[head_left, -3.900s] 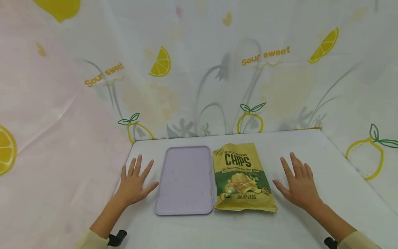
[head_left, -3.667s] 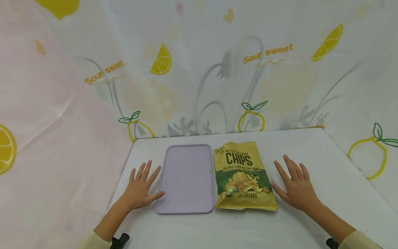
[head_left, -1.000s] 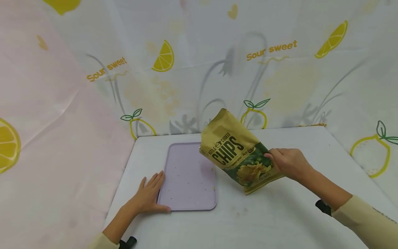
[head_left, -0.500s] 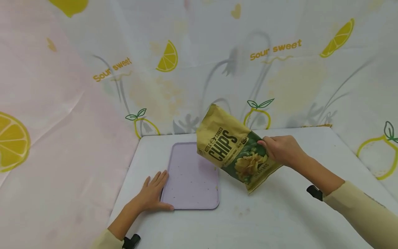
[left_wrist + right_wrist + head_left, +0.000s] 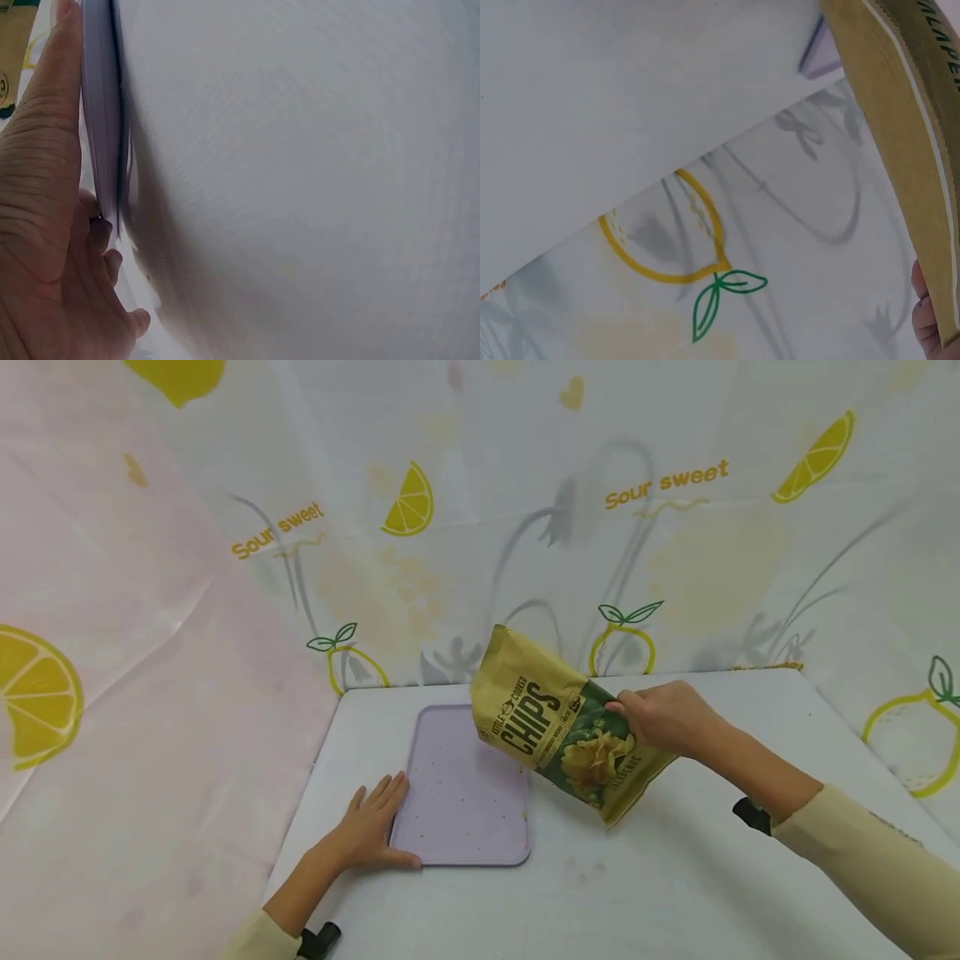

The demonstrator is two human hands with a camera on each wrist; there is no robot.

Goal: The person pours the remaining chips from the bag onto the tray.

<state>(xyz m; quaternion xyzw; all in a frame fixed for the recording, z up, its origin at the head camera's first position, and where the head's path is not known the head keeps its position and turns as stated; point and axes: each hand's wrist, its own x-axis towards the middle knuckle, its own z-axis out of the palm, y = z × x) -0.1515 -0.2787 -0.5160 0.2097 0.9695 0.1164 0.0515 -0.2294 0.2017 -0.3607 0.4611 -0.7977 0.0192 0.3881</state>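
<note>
One bag [image 5: 543, 720], tilted over the far right corner of the tray [image 5: 453, 810], is probably light, soft and crushable, best taken by a long edge. There the fingers of the right hand [image 5: 663, 714] clamp it. On the worktop [image 5: 495, 914], the left hand [image 5: 366, 831] has straight fingers close together, thumb apart, touching the tray's left and near edges.

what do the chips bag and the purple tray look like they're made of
The chips bag looks like thin matte film, perhaps coated paper: it creases and ends in a flat seam. The purple tray is probably rigid plastic, smooth with a dull finish, judging by its even colour and moulded-looking rounded corners.
</note>
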